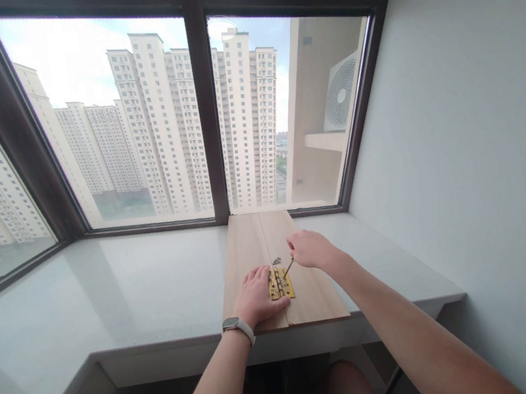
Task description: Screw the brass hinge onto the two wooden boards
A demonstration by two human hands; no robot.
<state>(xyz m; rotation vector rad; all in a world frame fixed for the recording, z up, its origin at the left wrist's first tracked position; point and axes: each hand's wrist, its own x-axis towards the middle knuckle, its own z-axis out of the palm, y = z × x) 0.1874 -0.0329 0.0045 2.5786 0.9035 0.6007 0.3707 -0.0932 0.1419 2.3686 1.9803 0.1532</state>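
Observation:
A brass hinge [287,284] lies unfolded across the seam between two pale wooden boards [309,296]. My left hand [255,298] rests flat over the hinge's left side, fingers stretched out and thumb along its near edge. Wrapped round a handle, my right hand [312,249] holds a screwdriver [289,269] at a slant. Its tip meets the right leaf of the hinge; whether a screw sits under it is too small to tell. Just beyond the hinge, several small screws [276,261] lie in a loose group on the boards.
The boards lie on a white windowsill counter [158,293], reaching from its front edge to the dark window frame [211,132]. A white wall [481,122] rises on the right. Below the counter edge, a knee [349,386] shows.

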